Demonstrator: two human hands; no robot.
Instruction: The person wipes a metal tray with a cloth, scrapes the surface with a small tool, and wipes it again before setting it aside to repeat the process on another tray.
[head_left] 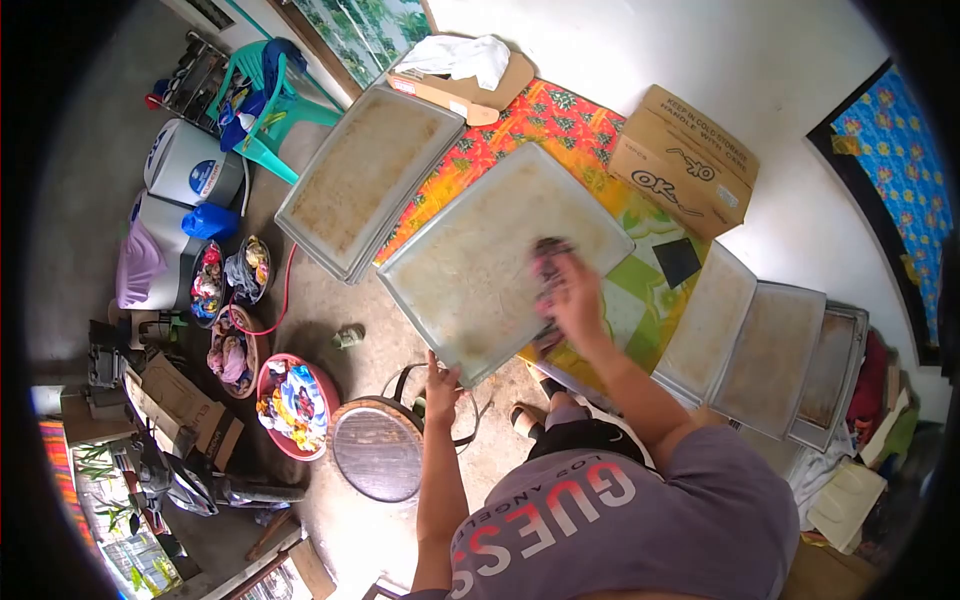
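Observation:
A large metal baking tray [480, 260] lies tilted on the table, its near corner sticking out past the edge. My left hand [442, 390] grips that near corner, fingers wrapped round the rim. Pressed on the tray's right part is a dark and pink cloth [548, 270], held in my right hand [578, 300]; both are somewhat blurred. A stack of similar trays [370, 175] with brownish stained surfaces stands to the left. More trays, among them a pale tray [708, 320] and a browner tray [765, 350], overlap at the right.
A patterned tablecloth [570, 115] covers the table. A cardboard box [685, 160] and an open carton [480, 95] with white cloth stand at the back. On the floor are a round wooden stool [377, 450], a pink basin [325, 390] of clothes, and a green chair [270, 130].

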